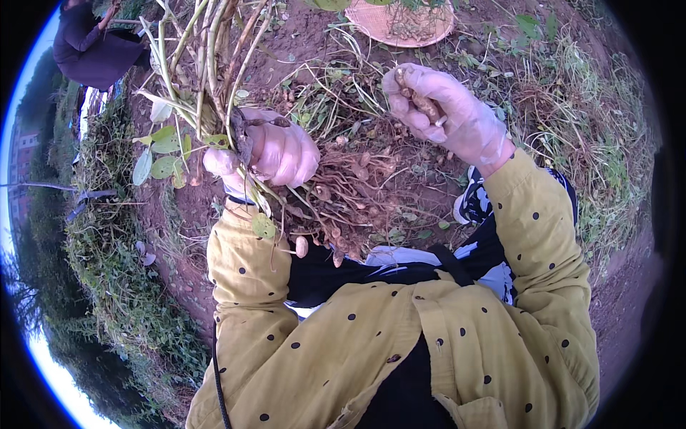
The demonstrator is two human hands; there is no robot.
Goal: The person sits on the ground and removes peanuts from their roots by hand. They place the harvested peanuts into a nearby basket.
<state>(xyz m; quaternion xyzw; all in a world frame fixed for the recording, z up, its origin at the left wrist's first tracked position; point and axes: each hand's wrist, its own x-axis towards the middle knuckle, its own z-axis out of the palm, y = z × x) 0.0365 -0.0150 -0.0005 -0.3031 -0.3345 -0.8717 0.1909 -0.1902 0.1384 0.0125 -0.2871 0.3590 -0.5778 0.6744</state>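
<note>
My left hand point(276, 150), in a thin clear plastic glove, grips a bundle of peanut plants by the lower stems point(211, 69). Their tangled roots point(348, 187) spread out to the right of that fist, with several peanut pods among them. One pale pod point(302, 246) hangs low over my lap. My right hand point(442, 115), gloved the same way, is raised to the right of the roots and apart from them. Its curled fingers hold a few loose peanut pods point(426, 104) against the palm.
A shallow woven basket point(399, 21) with peanuts lies on the soil ahead. Pulled plants point(337, 91) are strewn on the ground before me, and more vines point(568, 118) lie at right. Another person point(88, 48) in dark clothing is at upper left. Green growth point(123, 279) lines the left.
</note>
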